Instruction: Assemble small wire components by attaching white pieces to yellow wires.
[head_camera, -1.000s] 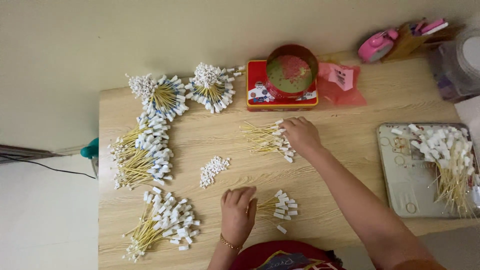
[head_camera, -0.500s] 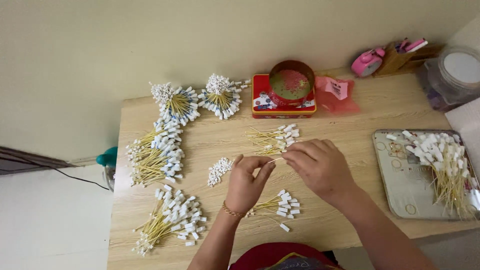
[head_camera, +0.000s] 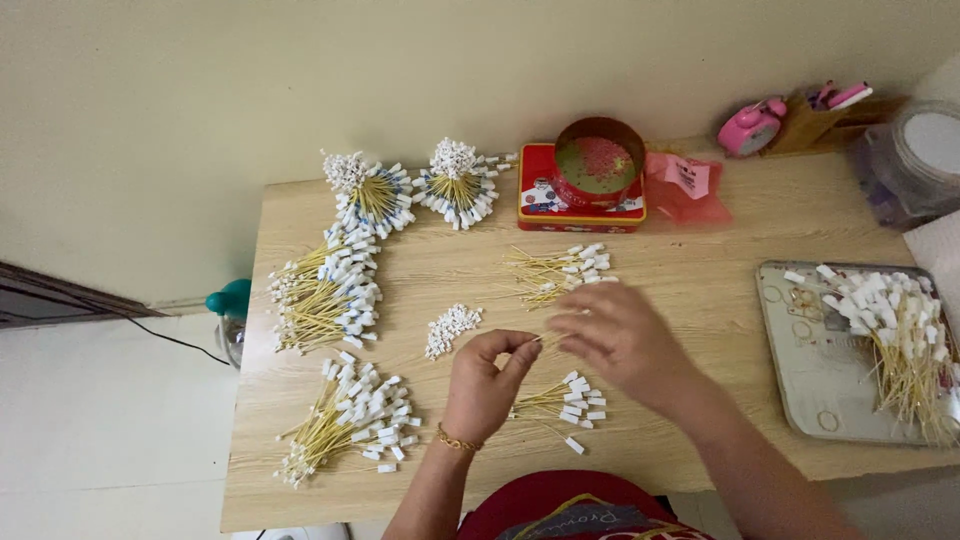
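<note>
Both hands have drawn together above the wooden table (head_camera: 700, 240) since a second ago, when the right reached toward the stick pile at 12 o'clock. At centre, the left hand (head_camera: 484, 385) pinches a thin yellow stick (head_camera: 541, 339) between thumb and forefinger, its far end hidden behind the blurred right hand (head_camera: 618, 340), whose fingers curl narrow, grip impossible to tell. Loose white tags (head_camera: 450, 328) lie at 9 o'clock, a small tagged bundle (head_camera: 570, 400) at 6; the metal tray (head_camera: 815, 370) at 3 o'clock is cut off.
</note>
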